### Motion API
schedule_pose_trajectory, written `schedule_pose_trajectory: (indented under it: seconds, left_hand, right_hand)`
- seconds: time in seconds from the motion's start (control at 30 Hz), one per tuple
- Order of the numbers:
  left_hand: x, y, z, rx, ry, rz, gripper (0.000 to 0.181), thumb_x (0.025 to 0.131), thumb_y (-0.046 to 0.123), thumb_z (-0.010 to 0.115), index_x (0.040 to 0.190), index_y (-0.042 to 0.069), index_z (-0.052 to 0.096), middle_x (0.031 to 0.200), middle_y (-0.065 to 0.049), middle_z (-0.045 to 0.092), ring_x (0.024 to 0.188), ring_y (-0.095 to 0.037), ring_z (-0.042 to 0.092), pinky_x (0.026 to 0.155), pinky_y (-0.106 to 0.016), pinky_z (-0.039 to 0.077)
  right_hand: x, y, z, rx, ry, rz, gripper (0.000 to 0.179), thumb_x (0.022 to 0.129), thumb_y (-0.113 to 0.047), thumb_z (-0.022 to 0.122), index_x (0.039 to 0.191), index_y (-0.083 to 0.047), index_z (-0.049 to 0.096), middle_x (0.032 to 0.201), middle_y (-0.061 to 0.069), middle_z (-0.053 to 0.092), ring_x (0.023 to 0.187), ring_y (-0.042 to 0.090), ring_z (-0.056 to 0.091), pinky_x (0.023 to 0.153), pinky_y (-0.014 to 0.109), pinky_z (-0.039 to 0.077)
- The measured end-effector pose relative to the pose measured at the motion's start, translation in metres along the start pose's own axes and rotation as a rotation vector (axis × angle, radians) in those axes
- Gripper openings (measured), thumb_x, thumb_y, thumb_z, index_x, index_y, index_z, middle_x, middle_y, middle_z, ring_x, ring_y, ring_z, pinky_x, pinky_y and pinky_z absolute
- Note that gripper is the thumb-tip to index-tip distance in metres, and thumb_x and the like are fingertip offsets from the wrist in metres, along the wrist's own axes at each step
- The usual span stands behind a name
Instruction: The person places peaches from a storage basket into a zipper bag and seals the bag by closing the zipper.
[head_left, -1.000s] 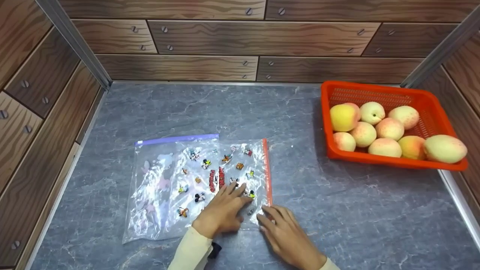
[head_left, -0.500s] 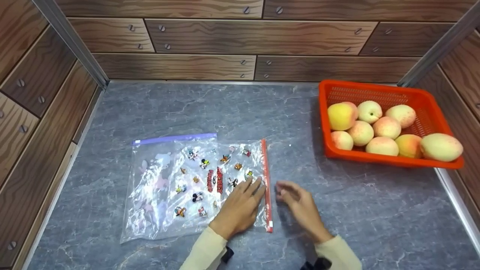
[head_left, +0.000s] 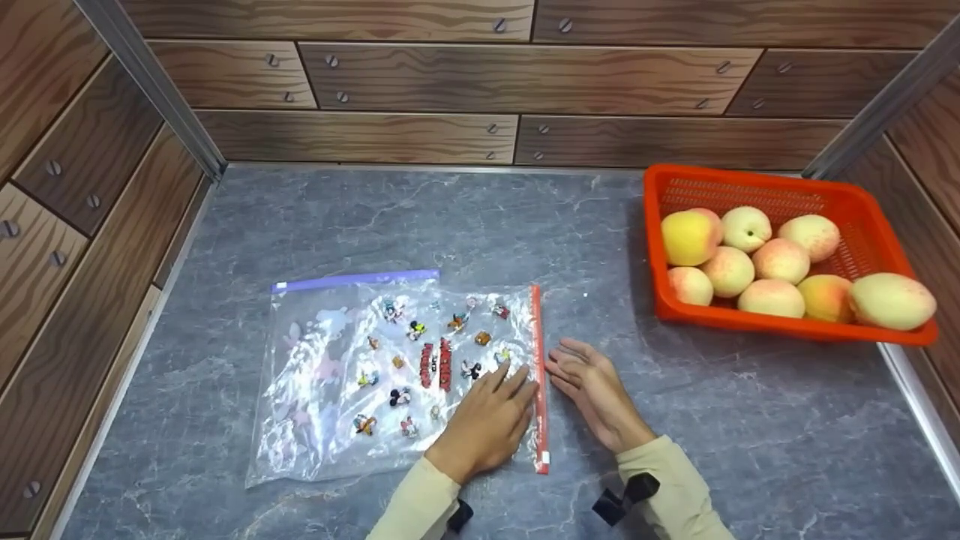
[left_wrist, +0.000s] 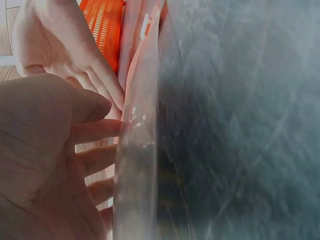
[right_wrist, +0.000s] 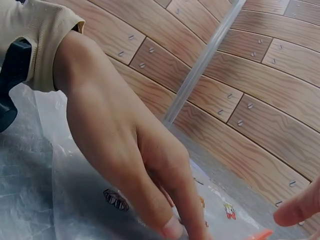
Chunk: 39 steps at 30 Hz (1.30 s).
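Observation:
A clear zip bag [head_left: 469, 319] printed with small cartoon figures lies flat, its red zip strip [head_left: 537, 360] along the right side. Left hand [head_left: 484, 424] rests palm down on this bag, fingertips right at the strip. The right hand [head_left: 596, 394] is just beyond the strip with fingers extended, holding nothing. Under the bag's left part lies another clear bag [head_left: 289, 450] with a purple zip strip [head_left: 356, 280] on top. In the right wrist view the left hand [right_wrist: 125, 135] spreads over the plastic, and a right-hand finger [right_wrist: 300, 206] enters at the edge.
A red basket [head_left: 750, 313] of peach-like fruits [head_left: 780, 261] stands at the back right. One larger oval fruit [head_left: 892, 301] lies over its front right rim. Wood-patterned walls [head_left: 525, 75] surround the grey marbled surface [head_left: 420, 217] on the back and sides.
Both hands have shifted: the left slid right across the bag to the red strip. The right let go of the strip's lower part and moved to its right, its fingers now straighter.

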<state>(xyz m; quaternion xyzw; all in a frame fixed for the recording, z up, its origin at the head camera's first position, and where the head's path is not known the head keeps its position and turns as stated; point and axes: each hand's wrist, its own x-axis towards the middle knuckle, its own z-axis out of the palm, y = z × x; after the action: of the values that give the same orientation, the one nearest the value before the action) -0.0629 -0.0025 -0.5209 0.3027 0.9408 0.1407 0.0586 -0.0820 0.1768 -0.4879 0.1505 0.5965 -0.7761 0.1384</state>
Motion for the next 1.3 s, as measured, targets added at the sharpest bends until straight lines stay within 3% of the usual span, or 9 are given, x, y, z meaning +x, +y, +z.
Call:
schedule_pose_trajectory:
  seconds: [0.27,0.47,0.63,0.8,0.93,1.07,1.17,1.3]
  left_hand:
    - [0.001,0.003,0.001,-0.039,-0.004,-0.027,0.045,0.108,0.03,0.043,0.149,0.012,0.051,0.157,-0.006,0.043,0.147,-0.03,0.034,0.121,-0.046,0.031]
    - [0.001,0.002,0.002,-0.124,0.041,-0.033,0.045,0.108,0.029,0.044,0.149,0.01,0.05,0.155,-0.006,0.046,0.146,-0.031,0.036,0.121,-0.048,0.031]
    - [0.004,0.003,0.0,-0.24,0.117,-0.047,0.05,0.106,0.026,0.049,0.152,0.005,0.044,0.153,-0.007,0.048,0.142,-0.032,0.042,0.12,-0.048,0.033]
    - [0.005,0.005,-0.003,-0.332,0.23,-0.062,0.049,0.106,0.025,0.052,0.15,0.004,0.046,0.145,-0.007,0.058,0.13,-0.029,0.053,0.112,-0.044,0.043]
    - [0.008,0.008,-0.008,-0.489,0.307,-0.11,0.045,0.104,0.021,0.056,0.145,0.003,0.053,0.14,-0.01,0.061,0.121,-0.027,0.059,0.106,-0.043,0.049]
    - [0.014,0.008,-0.015,-0.726,0.37,-0.178,0.038,0.1,0.016,0.063,0.135,0.001,0.063,0.126,-0.013,0.069,0.106,-0.023,0.069,0.093,-0.037,0.058]
    - [0.016,0.007,-0.02,-0.878,0.394,-0.229,0.033,0.098,0.015,0.067,0.128,0.0,0.068,0.116,-0.013,0.073,0.096,-0.021,0.073,0.083,-0.03,0.061]
    - [0.016,0.005,-0.024,-1.017,0.398,-0.288,0.032,0.098,0.017,0.068,0.122,-0.004,0.069,0.114,-0.017,0.073,0.095,-0.025,0.074,0.079,-0.025,0.062]
  right_hand:
    - [0.005,0.0,0.002,0.014,0.041,0.011,0.052,0.098,0.008,0.042,0.147,0.015,0.027,0.146,0.038,0.042,0.129,0.041,0.052,0.111,0.044,0.046]
    - [0.009,0.001,-0.001,0.01,0.053,0.029,0.045,0.1,0.005,0.047,0.143,0.013,0.036,0.14,0.034,0.051,0.114,0.031,0.062,0.1,0.037,0.054]
    - [0.008,0.0,-0.003,0.0,0.03,0.05,0.044,0.1,0.002,0.047,0.143,0.01,0.038,0.141,0.029,0.053,0.114,0.03,0.06,0.096,0.041,0.055]
    - [0.004,-0.001,-0.004,0.036,-0.04,0.07,0.048,0.101,0.0,0.045,0.147,0.006,0.033,0.149,0.025,0.046,0.117,0.03,0.058,0.092,0.042,0.056]
    - [0.001,-0.002,-0.004,0.08,-0.074,0.055,0.049,0.102,0.001,0.044,0.148,0.006,0.032,0.151,0.023,0.045,0.115,0.027,0.059,0.093,0.041,0.057]
    - [0.0,-0.004,-0.005,0.106,-0.11,0.024,0.049,0.103,0.0,0.044,0.149,0.009,0.031,0.15,0.026,0.045,0.118,0.027,0.06,0.097,0.04,0.056]
    - [-0.001,-0.005,-0.004,0.123,-0.141,0.021,0.049,0.104,-0.001,0.045,0.149,0.012,0.032,0.145,0.028,0.048,0.12,0.026,0.06,0.103,0.039,0.053]
    - [-0.002,-0.002,-0.001,0.148,-0.172,0.029,0.047,0.104,0.002,0.043,0.147,0.016,0.033,0.135,0.023,0.056,0.117,0.023,0.062,0.107,0.037,0.05]
